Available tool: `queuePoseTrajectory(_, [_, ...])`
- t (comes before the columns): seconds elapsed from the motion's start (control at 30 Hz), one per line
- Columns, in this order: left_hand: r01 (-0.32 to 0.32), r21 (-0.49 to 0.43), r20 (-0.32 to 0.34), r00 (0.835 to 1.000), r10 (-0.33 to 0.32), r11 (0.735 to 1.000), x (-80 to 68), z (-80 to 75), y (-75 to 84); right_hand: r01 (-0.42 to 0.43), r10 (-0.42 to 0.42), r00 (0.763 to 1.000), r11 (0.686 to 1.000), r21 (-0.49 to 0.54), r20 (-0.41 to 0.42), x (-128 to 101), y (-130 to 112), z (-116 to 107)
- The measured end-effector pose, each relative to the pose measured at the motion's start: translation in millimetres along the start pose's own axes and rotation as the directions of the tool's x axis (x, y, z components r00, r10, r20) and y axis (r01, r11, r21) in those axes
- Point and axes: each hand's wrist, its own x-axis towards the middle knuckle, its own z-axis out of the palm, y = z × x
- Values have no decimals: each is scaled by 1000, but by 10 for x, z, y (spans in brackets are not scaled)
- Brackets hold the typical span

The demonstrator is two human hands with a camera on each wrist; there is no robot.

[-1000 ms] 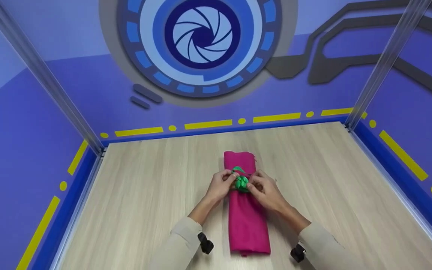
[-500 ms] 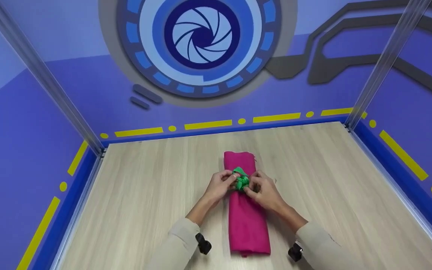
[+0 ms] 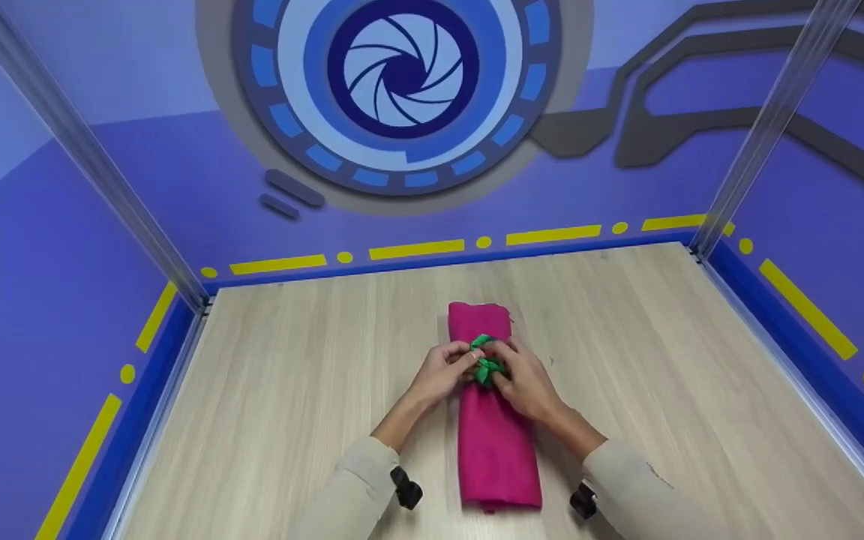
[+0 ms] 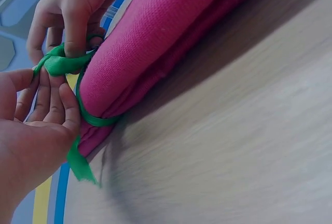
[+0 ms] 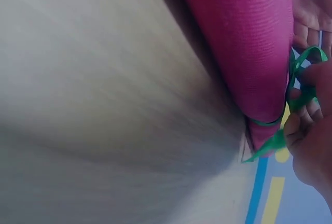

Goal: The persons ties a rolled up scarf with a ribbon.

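Note:
A bright pink cloth point(image 3: 498, 450), folded or rolled into a long bundle, lies lengthwise before me. Green ribbon point(image 3: 486, 371) circles it above the middle, with loops gathered on top. From the left side my left hand point(image 3: 439, 373) pinches the ribbon between thumb and index finger. Over the bundle's right side, my right hand point(image 3: 529, 382) holds another part of the ribbon with curled fingers. The left wrist view shows the ribbon band point(image 4: 98, 120) tight round the cloth and a loose tail hanging below. Fingers partly hide the crossing of the loops.
The bundle rests on a light wood-grain table point(image 3: 312, 390). Blue printed panels point(image 3: 154, 180) with yellow dashes rise at the back and both sides, joined by metal corner posts point(image 3: 766, 120). A black wrist device point(image 3: 406, 487) sits at the left cuff.
My right hand has moved slightly left and inward over the ribbon, its fingers now closer to the left hand's. The green loops have shifted shape. The left hand and the cloth have stayed nearly still.

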Motion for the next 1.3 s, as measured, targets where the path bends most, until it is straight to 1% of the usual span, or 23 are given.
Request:
queuePoseTrajectory(0.13, [-11,17,-19,1000,11,1000,9,16,-9,20,-20,999,1000,-7,-34,8,-3,3])
queuePoseTrajectory(0.3, [-3,28,-43,999,4,1000,5,32,-1,39,-38,998,999,20,-56,12,8,5])
queuePoseTrajectory(0.47, [-1,41,-47,999,2,999,1,28,5,13,-10,998,998,64,-55,10,37,-3])
queuePoseTrajectory(0.6, [3,53,-51,999,0,999,0,18,3,-19,22,999,994,112,-24,-1,60,-26])
queuePoseTrajectory(0.73, [10,54,-62,998,-7,998,-4,13,-7,-75,68,997,975,209,40,-18,78,-67])
queuePoseTrajectory(0.83, [9,59,-72,997,-5,998,-4,9,-21,-132,107,990,944,303,97,-37,89,-98])
queuePoseTrajectory(0.93, [5,61,-77,997,0,998,3,4,-32,-176,141,983,913,368,118,-53,99,-117])
queuePoseTrajectory(1.0, [4,59,-77,997,1,998,3,2,-32,-177,147,983,910,376,108,-58,104,-122])
queuePoseTrajectory(1.17, [10,52,-78,997,-6,999,-6,3,-26,-135,114,990,921,365,78,-55,118,-124])
queuePoseTrajectory(1.3, [11,43,-87,996,-8,999,-8,7,-42,-120,101,992,912,392,69,-63,122,-131])
